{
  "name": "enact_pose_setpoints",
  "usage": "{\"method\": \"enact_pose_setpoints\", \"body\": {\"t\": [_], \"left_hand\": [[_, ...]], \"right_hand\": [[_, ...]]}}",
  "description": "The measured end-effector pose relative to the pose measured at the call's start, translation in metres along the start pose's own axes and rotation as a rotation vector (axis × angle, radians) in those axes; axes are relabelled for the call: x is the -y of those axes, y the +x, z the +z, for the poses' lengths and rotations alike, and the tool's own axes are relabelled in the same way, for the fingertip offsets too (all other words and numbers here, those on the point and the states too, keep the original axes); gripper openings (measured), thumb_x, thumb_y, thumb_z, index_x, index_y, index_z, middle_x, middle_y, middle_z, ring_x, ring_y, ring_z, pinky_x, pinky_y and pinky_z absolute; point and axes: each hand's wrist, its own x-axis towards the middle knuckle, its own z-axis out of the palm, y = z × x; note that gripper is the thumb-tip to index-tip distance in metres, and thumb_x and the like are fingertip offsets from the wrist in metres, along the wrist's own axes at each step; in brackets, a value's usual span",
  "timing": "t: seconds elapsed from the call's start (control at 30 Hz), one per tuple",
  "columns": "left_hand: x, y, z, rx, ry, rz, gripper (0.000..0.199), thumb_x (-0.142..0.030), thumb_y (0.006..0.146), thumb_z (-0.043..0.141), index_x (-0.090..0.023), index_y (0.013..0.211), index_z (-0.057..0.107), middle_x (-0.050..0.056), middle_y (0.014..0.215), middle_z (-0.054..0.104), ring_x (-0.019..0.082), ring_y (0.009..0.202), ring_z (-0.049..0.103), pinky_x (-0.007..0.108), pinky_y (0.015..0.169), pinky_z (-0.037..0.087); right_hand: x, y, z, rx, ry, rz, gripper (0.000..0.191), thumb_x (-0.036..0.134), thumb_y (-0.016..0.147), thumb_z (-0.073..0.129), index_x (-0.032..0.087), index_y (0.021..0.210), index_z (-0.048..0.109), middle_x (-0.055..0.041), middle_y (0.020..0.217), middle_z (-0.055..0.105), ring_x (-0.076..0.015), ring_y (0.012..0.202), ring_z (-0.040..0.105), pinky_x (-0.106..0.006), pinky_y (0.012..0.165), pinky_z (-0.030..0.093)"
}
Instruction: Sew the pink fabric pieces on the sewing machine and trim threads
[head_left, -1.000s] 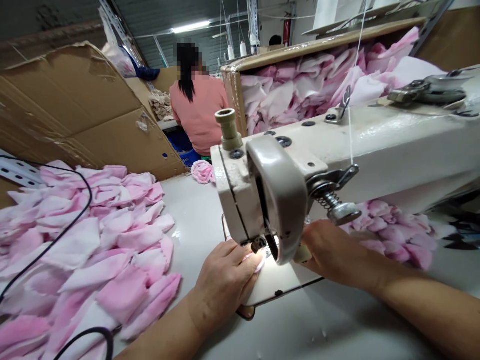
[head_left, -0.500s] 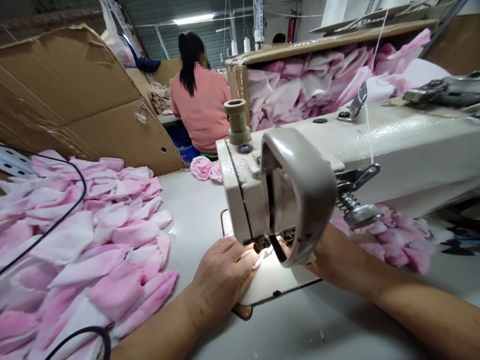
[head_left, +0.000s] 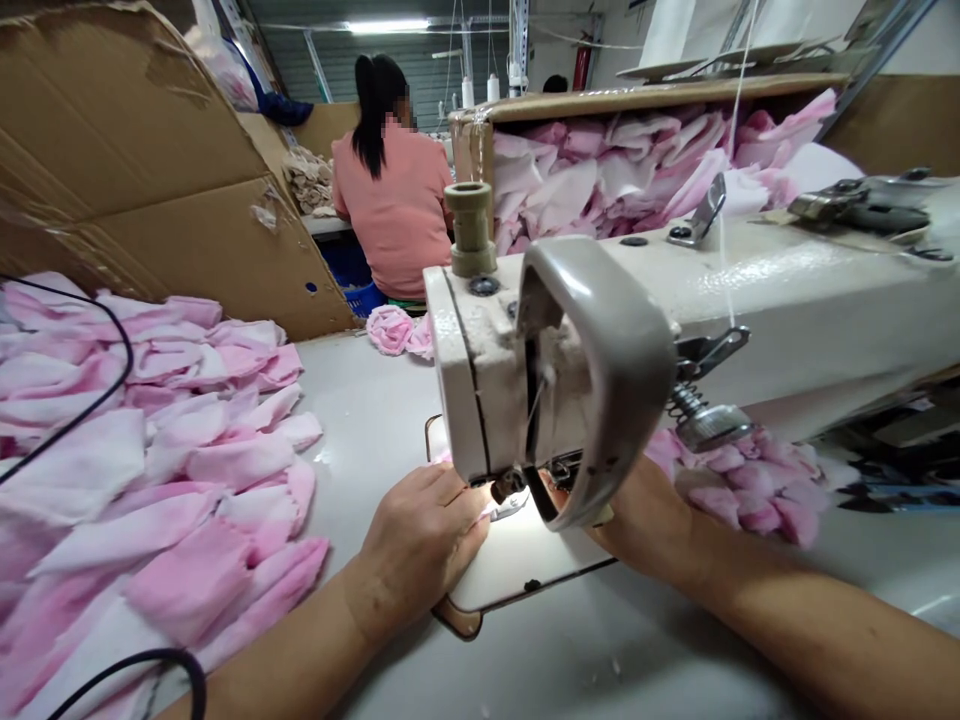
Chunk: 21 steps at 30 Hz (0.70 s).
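Note:
A white sewing machine [head_left: 463, 380] stands before me, its lamp lighting the needle plate. On the left of the needle, my left hand [head_left: 420, 535] is closed on a small pink-and-white fabric piece [head_left: 489, 512], little of which shows. My right hand [head_left: 637, 510] reaches in from the right, behind the grey guard [head_left: 630, 370] of the machine head. Its fingers are mostly hidden there, so what they hold cannot be made out. A bunch of gathered pink fabric [head_left: 757, 490] lies beyond my right forearm, under the machine arm.
Loose pink-and-white fabric pieces [head_left: 180, 480] are heaped on the left, crossed by a black cable [head_left: 124, 350]. A cardboard sheet [head_left: 165, 190] rises behind them. Pink rosettes [head_left: 390, 330] lie past the machine head. A box of fabric [head_left: 471, 155] and a seated person [head_left: 397, 215] are farther back.
The whole view has shifted slightly, so the machine and fabric appear farther left. My left hand stays beside the needle with the fabric piece; my right hand remains behind the guard.

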Motion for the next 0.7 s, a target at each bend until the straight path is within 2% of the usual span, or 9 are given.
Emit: {"method": "enact_pose_setpoints", "body": {"t": [0.17,0.33,0.4,0.6,0.7], "left_hand": [[-0.001,0.006,-0.006,-0.035,0.039,0.020,0.021,-0.016,0.089,0.045,-0.019,0.074,0.060,0.002,0.069,0.057,0.018,0.066,0.054,0.029,0.063,0.045],[0.001,0.005,-0.005,-0.096,-0.006,-0.003,0.020,-0.019,0.091,0.046,-0.019,0.075,0.057,0.001,0.068,0.056,0.017,0.063,0.053,0.028,0.060,0.043],[0.003,0.005,-0.005,-0.112,-0.034,-0.017,0.017,-0.017,0.089,0.047,-0.018,0.075,0.056,0.001,0.069,0.057,0.016,0.062,0.054,0.027,0.059,0.042],[-0.001,0.006,-0.014,-0.175,-0.111,-0.012,0.016,-0.012,0.086,0.044,-0.019,0.074,0.052,-0.001,0.067,0.054,0.012,0.055,0.048,0.023,0.053,0.038],[-0.005,0.007,-0.017,-0.184,-0.166,-0.046,0.018,-0.013,0.087,0.045,-0.019,0.072,0.051,-0.002,0.067,0.054,0.010,0.055,0.049,0.022,0.051,0.037]], "right_hand": [[0.001,-0.001,0.003,-0.013,-0.022,-0.035,0.022,0.014,0.087,0.049,0.017,0.073,0.066,-0.0066,0.076,0.069,-0.0198,0.069,0.061,-0.029,0.059,0.039],[0.001,-0.002,-0.006,-0.064,-0.019,-0.041,0.018,0.007,0.075,0.057,0.018,0.061,0.061,-0.0026,0.063,0.065,-0.0161,0.057,0.055,-0.027,0.050,0.029],[-0.001,-0.004,-0.011,-0.086,0.018,-0.059,0.019,0.007,0.075,0.056,0.018,0.059,0.058,-0.0019,0.060,0.063,-0.0147,0.055,0.052,-0.026,0.050,0.027],[-0.002,-0.005,-0.018,-0.037,0.169,-0.133,0.014,0.008,0.074,0.059,0.017,0.063,0.057,-0.0005,0.065,0.062,-0.0145,0.062,0.054,-0.026,0.054,0.032],[0.003,-0.005,-0.013,-0.072,0.164,-0.228,0.013,0.009,0.079,0.057,0.017,0.070,0.059,-0.0008,0.069,0.063,-0.0153,0.066,0.054,-0.027,0.058,0.035]]}}
